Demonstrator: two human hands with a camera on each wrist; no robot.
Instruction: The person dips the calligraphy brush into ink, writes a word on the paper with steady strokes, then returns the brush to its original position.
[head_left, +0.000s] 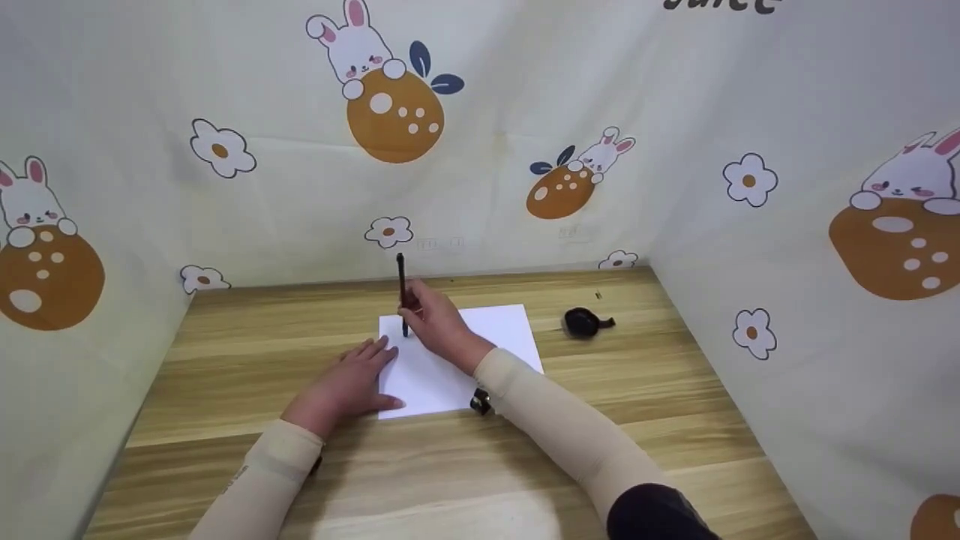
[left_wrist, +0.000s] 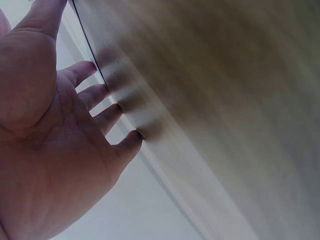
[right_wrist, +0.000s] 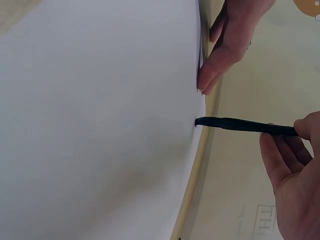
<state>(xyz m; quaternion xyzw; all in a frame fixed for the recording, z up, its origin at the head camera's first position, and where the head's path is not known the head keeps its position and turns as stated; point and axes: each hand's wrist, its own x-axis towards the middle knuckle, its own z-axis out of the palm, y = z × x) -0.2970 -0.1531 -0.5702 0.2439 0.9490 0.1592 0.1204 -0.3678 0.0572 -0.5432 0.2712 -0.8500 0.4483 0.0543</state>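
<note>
In my right hand I hold a slim black writing brush nearly upright, pinched between thumb and fingers. The brush's dark lower tip meets a white sheet of paper near its upper left; the right wrist view shows the tapered end of the brush right at the paper. My left hand lies at the sheet's left edge, fingers spread and fairly straight, fingertips and thumb on the paper. No marks show on the visible white surface.
A small round black dish with a short handle sits right of the paper. A tiny dark bit lies behind it. Printed cloth walls with rabbits and flowers enclose the wood-grain table at the back and both sides.
</note>
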